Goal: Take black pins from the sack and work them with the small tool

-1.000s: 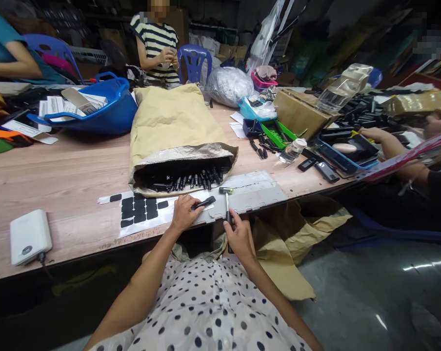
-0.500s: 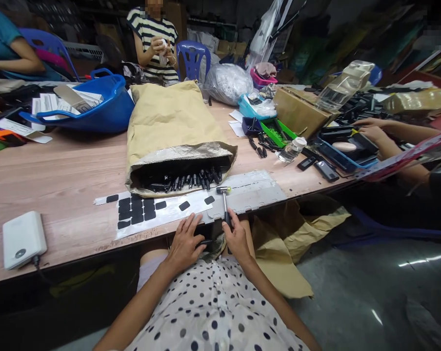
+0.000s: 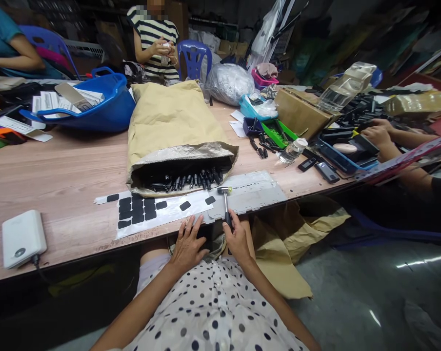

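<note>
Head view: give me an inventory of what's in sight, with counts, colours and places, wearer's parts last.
Table: one, wood-toned, across view
Board: one, grey, table's front edge
Hammer: one, dark with yellow-green tip, head over board
Sheet: one, white, left of board
Patches: over ten, black, mostly on sheet
Sack: one, tan, table centre
Pen-like pieces: many, black, in sack mouth
Device: one, white, front left
Basin: one, blue, back left
Small bottle: one, clear, right of sack
Chairs: at least two, blue, background
Other people: three, partly visible, left, back, right
Remaining clutter: uncountable
Left hand: one, bare, fingers spread, at table edge
Right hand: one, bare, around hammer handle
</note>
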`<state>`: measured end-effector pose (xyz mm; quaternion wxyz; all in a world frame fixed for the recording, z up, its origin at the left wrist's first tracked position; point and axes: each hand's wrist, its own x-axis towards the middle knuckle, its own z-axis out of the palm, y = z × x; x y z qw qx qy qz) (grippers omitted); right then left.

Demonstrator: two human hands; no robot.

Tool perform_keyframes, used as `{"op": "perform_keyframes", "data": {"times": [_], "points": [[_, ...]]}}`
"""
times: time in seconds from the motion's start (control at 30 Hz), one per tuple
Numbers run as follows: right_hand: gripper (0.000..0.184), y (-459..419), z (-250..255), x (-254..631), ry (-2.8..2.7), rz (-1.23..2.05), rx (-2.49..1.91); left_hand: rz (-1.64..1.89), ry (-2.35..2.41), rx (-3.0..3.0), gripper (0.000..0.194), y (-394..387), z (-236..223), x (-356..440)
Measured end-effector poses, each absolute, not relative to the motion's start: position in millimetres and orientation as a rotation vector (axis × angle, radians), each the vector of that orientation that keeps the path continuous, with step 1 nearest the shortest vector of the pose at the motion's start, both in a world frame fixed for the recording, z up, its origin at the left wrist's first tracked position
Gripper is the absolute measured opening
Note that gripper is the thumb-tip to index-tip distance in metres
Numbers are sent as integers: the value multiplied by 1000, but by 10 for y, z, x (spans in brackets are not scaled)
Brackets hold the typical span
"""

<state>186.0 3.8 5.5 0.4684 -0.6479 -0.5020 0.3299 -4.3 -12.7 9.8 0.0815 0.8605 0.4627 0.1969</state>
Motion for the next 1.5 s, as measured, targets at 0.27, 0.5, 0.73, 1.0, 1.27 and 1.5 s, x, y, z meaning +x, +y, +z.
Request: {"op": "perform_keyframes", "data": {"times": [0.27, 0.5, 0.73, 1.0, 1.27, 1.5], "points": [[60, 23, 86, 1864, -1241, 828, -1625, 956, 1840, 2204, 21, 446, 428, -289], [57, 39, 72, 1833, -1247, 793, -1634, 869, 2399, 1834, 32, 1121, 681, -759], [54, 50, 35, 1838, -1251, 770, -1641, 932, 2302, 1937, 20, 1124, 625, -814], [54, 54, -27, 1867, -1251, 762, -1575, 938, 1757, 2340, 10, 808, 581, -187], [51, 63, 1, 1865, -1230, 772, -1572, 813, 1580, 2287, 13, 923, 378, 45], [56, 52, 29, 1888, -1208, 738, -1525, 892, 1516, 2165, 8, 936, 304, -107]]}}
